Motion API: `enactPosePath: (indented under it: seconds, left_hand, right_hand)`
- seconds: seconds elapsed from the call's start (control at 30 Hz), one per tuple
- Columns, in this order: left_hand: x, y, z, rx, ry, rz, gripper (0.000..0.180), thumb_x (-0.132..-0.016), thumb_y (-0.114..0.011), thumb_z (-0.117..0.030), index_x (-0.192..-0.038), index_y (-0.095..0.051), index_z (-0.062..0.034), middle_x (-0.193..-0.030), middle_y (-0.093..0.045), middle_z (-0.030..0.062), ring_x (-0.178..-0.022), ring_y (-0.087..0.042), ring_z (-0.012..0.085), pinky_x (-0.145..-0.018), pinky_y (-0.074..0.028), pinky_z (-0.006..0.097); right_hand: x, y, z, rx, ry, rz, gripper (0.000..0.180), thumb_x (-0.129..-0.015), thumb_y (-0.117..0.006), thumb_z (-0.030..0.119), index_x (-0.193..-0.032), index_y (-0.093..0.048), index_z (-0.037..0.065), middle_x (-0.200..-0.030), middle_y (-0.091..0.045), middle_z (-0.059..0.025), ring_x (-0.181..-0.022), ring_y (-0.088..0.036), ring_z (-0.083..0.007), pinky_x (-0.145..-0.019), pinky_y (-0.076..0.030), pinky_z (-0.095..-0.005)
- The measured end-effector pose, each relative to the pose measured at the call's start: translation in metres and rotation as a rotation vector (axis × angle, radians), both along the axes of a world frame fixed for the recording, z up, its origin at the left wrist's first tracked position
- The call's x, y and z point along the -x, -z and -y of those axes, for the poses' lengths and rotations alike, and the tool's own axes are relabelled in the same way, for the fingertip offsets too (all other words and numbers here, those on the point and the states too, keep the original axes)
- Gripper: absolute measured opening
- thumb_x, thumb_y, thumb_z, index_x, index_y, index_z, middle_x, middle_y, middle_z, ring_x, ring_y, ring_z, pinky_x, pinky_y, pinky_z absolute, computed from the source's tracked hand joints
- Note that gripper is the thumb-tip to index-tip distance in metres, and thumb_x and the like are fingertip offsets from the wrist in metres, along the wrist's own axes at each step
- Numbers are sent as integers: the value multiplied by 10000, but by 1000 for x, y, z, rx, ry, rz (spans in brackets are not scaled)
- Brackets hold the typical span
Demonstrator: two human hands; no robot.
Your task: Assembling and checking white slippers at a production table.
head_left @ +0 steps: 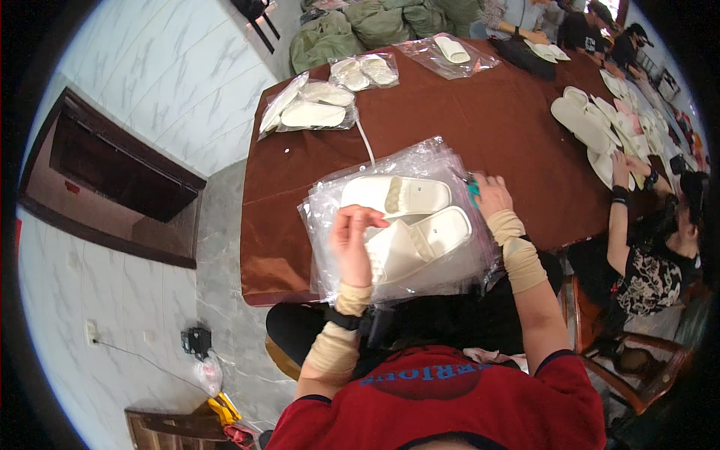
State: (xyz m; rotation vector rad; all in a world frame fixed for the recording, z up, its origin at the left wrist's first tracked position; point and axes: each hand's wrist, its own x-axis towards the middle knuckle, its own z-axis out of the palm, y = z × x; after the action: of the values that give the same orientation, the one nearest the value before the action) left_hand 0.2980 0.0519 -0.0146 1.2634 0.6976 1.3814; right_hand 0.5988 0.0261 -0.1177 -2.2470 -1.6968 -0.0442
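A pair of cream slippers (427,196) lies on a stack of clear plastic bags (330,196) at the near edge of the table. The slippers are side by side, toes and heels angled slightly apart. Over the nearer slipper is my left hand (351,238), its fingers curled together; whether something small is between them I cannot make out. My right hand (493,196) rests at the right edge of the bags, fingers closed around a small teal-handled tool (474,190), mostly hidden by the hand. Beige wraps cover both my wrists.
The table has a brown cloth (277,210). Bagged slippers (313,112) and another bagged pair (364,72) lie far left, a single slipper (452,49) on a bag at the far edge. A slipper pile (585,120) is at right, where a co-worker's hand (621,169) reaches in.
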Motion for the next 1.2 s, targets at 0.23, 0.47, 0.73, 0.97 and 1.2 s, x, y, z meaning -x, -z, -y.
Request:
enactPosePath:
  seconds: [0.23,0.47,0.73,0.97,1.2]
  left_hand:
    - [167,-53,18,-177,-540,107,151,-988,-482,-167,-934,-543,-40,-878,-599,80,-804,-569,160,-746,-482,295]
    - [325,23,96,-57,-1110,-268,192,-987,-478,-180,-910,-553,-21,-851,-632,91,-729,-608,153,-711,-501,293]
    - [438,221,138,612,-1118,-384,322,-931,-581,-219,-1141,-522,18,-994,-650,144,-837,-628,186,-756,-509,310]
    - [287,105,40,51,-859,-744,370,-905,-557,-73,-1265,-509,1,-1282,-538,158,-1201,-495,288,-1024,-376,364]
    - [130,93,-44,-451,-198,-1011,442,-842,-633,-147,-1266,-524,-90,-1370,-465,88,-1331,-361,299,-1066,-286,536]
  right_hand:
    - [-22,-8,12,484,132,259,382,-743,-719,327,-1056,-602,144,-1072,-609,-112,-1044,-583,-315,-786,-528,-431]
    - [75,-33,11,-12,-246,-523,277,-846,-644,188,-1089,-616,59,-922,-641,-122,-709,-637,-224,-638,-507,-344]
    - [167,12,-3,4,-263,-569,298,-841,-662,236,-1060,-613,41,-845,-658,-139,-689,-632,-268,-646,-486,-365]
    - [144,-46,6,79,-266,-653,188,-851,-630,179,-996,-578,72,-883,-665,-166,-822,-644,-340,-721,-491,-372]
    - [102,-134,-1,695,-828,-50,234,-863,-566,132,-1089,-615,159,-999,-613,-131,-964,-597,-326,-809,-465,-420]
